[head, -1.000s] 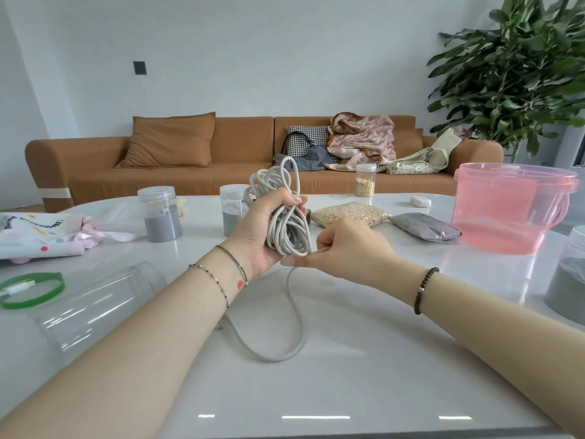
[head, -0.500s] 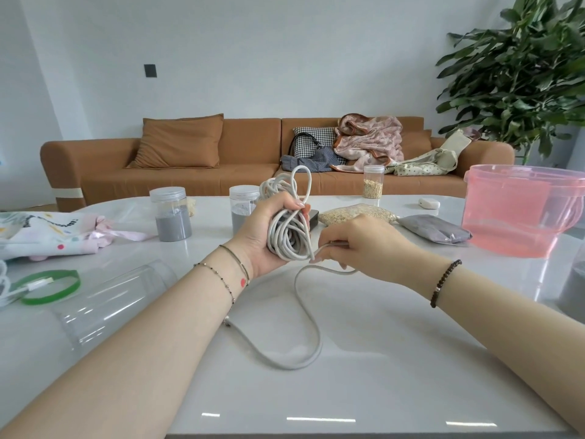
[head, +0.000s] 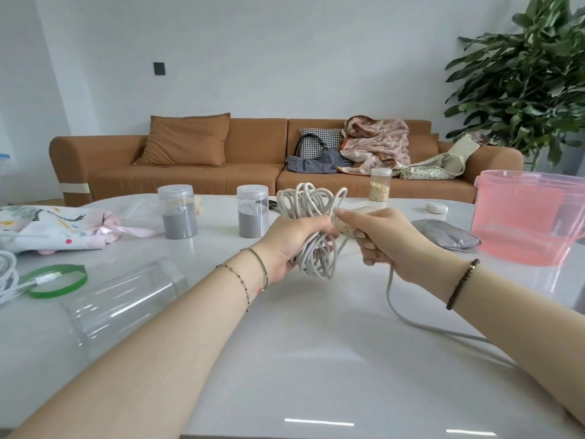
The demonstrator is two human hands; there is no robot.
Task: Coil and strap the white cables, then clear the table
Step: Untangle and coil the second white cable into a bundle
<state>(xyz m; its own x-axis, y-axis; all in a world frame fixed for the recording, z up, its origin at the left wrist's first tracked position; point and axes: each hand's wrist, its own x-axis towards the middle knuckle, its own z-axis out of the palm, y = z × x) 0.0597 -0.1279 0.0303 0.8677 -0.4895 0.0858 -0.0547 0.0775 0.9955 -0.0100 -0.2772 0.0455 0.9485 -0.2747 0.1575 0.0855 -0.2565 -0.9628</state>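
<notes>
At far left a second cable [head: 8,274] lies on the desk [head: 316,359] by a green band [head: 57,292]. Mid-frame, above the desk, the left grip [head: 291,245] is curled round the coil [head: 313,217] at its middle. The right grip [head: 386,239] pinches the tail [head: 411,321], which trails down to the desk at right. The cable looks light, limp and springy; loops may slip, so hold the bundle at its waist.

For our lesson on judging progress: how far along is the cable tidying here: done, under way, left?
Done: most of the cable is looped in the left hand. In hand: the right hand holds its loose tail. Left: no strap on it; a second cable lies by the green band; jars and a pink bucket sit on the table.
</notes>
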